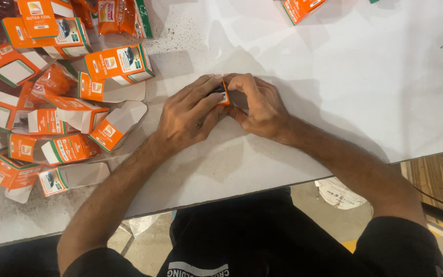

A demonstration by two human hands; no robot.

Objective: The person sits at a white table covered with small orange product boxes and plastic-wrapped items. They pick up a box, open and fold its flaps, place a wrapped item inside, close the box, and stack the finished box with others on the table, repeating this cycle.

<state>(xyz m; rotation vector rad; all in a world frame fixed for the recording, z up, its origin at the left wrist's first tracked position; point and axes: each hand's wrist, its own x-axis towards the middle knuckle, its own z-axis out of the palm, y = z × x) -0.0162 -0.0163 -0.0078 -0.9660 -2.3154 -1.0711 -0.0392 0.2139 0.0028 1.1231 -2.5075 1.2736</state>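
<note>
Both hands, left and right, were closed around a small orange carton at mid-table, seemingly pressing a flap shut, which called for even thumb pressure and squared edges.

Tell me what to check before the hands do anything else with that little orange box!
1. Both hands on the box: ok. The left hand and right hand close around the small orange box.
2. Box resting on the white table: ok.
3. Box flaps closed: cannot tell, fingers hide them.
4. Something inside the box: cannot tell; only a dark bit shows.
5. More boxes in reach: ok. A pile of open orange boxes lies beside the left hand.
</note>
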